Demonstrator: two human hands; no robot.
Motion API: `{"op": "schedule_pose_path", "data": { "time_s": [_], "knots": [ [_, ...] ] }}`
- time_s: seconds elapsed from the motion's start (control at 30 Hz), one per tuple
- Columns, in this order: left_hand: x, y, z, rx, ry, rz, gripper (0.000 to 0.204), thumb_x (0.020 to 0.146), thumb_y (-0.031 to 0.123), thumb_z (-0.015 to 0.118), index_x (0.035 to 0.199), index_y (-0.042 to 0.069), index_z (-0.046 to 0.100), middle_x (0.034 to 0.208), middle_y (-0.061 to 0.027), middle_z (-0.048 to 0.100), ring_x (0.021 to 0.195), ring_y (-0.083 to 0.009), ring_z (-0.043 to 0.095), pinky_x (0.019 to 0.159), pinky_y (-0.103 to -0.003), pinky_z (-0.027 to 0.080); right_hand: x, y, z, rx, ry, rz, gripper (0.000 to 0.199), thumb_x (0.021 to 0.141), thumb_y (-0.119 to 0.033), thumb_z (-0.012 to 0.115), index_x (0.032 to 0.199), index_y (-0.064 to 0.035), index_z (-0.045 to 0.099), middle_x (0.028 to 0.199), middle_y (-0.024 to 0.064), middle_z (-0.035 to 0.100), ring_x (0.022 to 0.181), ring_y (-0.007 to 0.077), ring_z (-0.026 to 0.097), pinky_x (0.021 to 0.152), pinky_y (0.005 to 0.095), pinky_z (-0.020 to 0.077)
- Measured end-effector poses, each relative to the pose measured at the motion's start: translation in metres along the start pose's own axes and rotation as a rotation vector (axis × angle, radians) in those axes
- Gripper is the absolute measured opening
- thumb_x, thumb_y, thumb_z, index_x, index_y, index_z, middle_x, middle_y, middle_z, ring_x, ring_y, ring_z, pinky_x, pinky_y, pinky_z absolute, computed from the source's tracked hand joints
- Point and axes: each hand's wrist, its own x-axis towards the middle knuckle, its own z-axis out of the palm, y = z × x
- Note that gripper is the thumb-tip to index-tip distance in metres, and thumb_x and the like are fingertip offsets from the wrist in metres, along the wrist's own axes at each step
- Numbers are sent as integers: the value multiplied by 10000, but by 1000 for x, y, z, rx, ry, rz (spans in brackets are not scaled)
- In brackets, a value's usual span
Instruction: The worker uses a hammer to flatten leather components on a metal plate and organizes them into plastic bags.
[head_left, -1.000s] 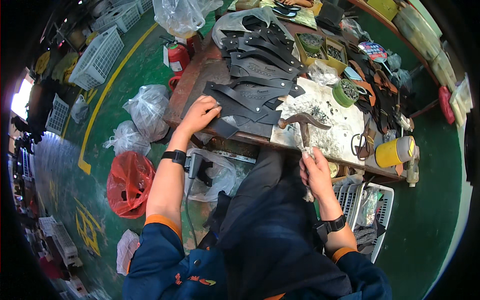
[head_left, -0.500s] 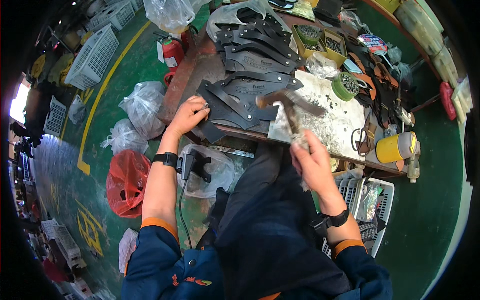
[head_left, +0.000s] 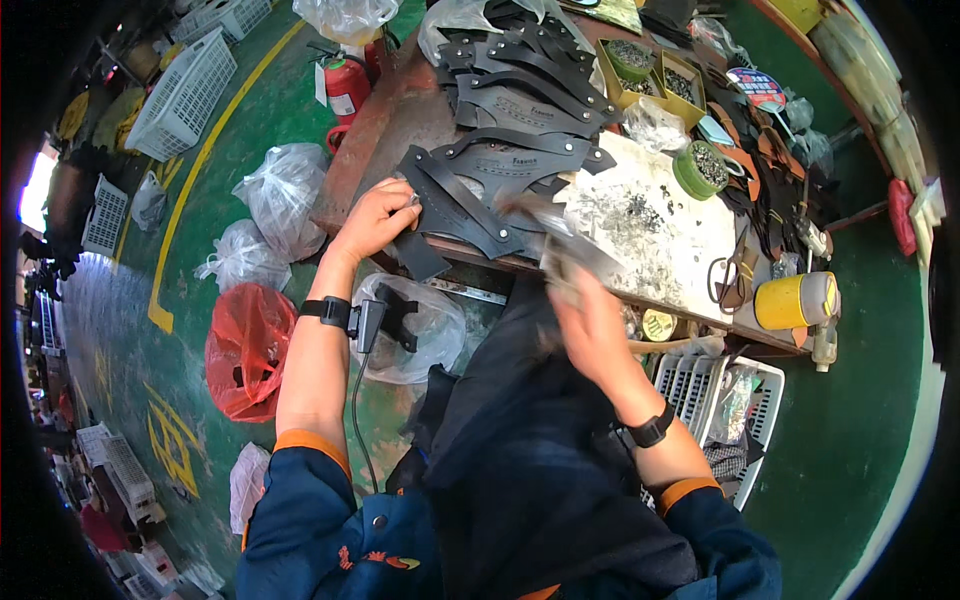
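My left hand (head_left: 378, 217) is at the table's near left edge, its thumb and fingers closed on the edge of a black leather piece (head_left: 448, 205) with a riveted strap across it. A dark flap of leather (head_left: 421, 258) hangs over the table edge beside that hand. My right hand (head_left: 590, 325) grips a hammer (head_left: 585, 250), blurred by motion, just right of the leather piece and over the table's front edge. Behind lie more black leather pieces (head_left: 520, 110) with riveted straps, stacked and overlapping.
A stained white board (head_left: 690, 255) covers the table's right part. On or near it are a green cup of rivets (head_left: 700, 170), boxes of small metal parts (head_left: 681, 85), scissors (head_left: 722, 285) and a yellow container (head_left: 795, 300). Bags, including a red one (head_left: 250, 350), and a fire extinguisher (head_left: 347, 90) stand left.
My right hand has swung the hammer leftward and nearer to me. The leather piece under my left hand has shifted slightly left. The whole view has also moved a little.
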Motion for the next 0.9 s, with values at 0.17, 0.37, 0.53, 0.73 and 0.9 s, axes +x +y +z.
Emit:
{"op": "schedule_pose_path", "data": {
  "time_s": [0.17, 0.37, 0.53, 0.73, 0.9],
  "knots": [
    [-6, -7, 0, -31, 46, -11, 242, 885, 153, 616, 685, 19, 590, 736, -86, 547, 821, -269, 542, 806, -362, 427, 19, -27, -15, 317, -115, 432, 283, 973, -159, 572, 1205, 2, 544, 723, 99, 619, 605, 210, 597, 577, 342, 461],
    [-7, -3, 3, -86, 64, -54, 246, 892, 115, 591, 668, 14, 565, 710, -90, 523, 823, -280, 575, 1091, -417, 377, 33, -30, -5, 329, -126, 300, 287, 946, -126, 616, 1201, -2, 571, 829, 110, 651, 737, 167, 591, 694, 305, 476],
    [-11, -8, 6, -98, 107, -49, 246, 879, 116, 602, 658, 18, 559, 699, -98, 523, 797, -283, 580, 1081, -428, 396, 89, -66, 8, 481, -130, 181, 301, 924, -107, 648, 1206, -18, 586, 908, 64, 677, 812, 116, 596, 752, 290, 488],
    [-8, -6, 5, -124, 129, -49, 259, 870, 115, 609, 643, 14, 536, 693, -97, 513, 771, -287, 561, 1014, -418, 424, 133, -77, 41, 1145, 79, -335, 265, 976, -117, 597, 1165, 13, 464, 870, 90, 649, 682, 151, 605, 568, 275, 462],
    [-5, -11, 6, -123, 166, -30, 263, 861, 107, 616, 636, 11, 522, 694, -99, 504, 767, -287, 544, 931, -393, 438, 172, -5, 95, 71, -355, 265, 330, 1007, -336, 518, 1103, -22, 554, 883, 212, 644, 696, 332, 653, 570, 404, 506]
  ]
}}
